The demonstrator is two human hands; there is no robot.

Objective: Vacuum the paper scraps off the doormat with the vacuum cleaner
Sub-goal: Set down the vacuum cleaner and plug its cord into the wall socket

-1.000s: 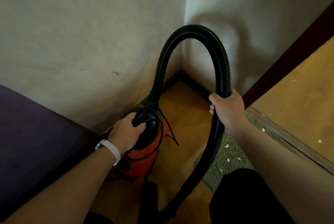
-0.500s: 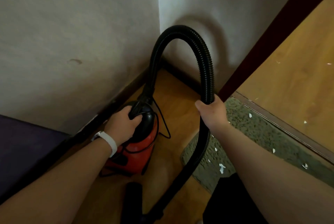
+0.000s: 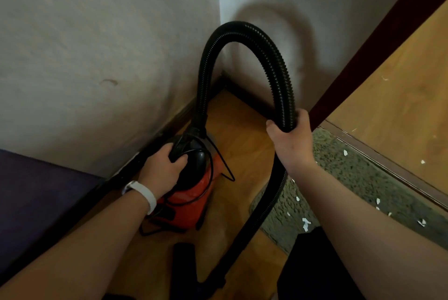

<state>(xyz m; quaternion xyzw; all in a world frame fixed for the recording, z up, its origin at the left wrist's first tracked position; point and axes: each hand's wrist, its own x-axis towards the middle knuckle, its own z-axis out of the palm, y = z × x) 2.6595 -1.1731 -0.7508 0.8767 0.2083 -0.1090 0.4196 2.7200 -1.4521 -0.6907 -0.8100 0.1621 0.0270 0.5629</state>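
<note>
We see two pale walls (image 3: 97, 45) meeting in a corner at 12 o'clock, and a wooden floor (image 3: 242, 142) running down from it. At 3 o'clock stands a wooden door (image 3: 400, 96) with a dark frame (image 3: 363, 57) beside it. A purple surface (image 3: 36, 198) fills the view at 8 o'clock.

The doormat (image 3: 351, 173), grey-green and speckled, lies on the floor along the door's threshold, stretching from 3 to 5 o'clock of the right grip (image 3: 291, 144) and just beside it in the view.

The black ribbed hose (image 3: 242, 27) arches up from the vacuum cleaner (image 3: 191, 193), peaks at 12 o'clock and comes down into the right grip, whose fingers are wrapped fully round it. Below that grip the hose runs on toward 6 o'clock, crossing the mat's near corner.

The vacuum cleaner – red body, black top – sits on the floor by the wall at 7 o'clock. The left grip (image 3: 162, 171) is curled over its black top handle, with a white wristband (image 3: 145, 193) on the wrist. A black nozzle piece (image 3: 183, 258) lies on the floor at 6 o'clock.

The paper scraps (image 3: 306, 223) – small white bits – are scattered over the mat, the biggest at 6 o'clock of the right grip and others out toward 4 o'clock. None touches either grip.
</note>
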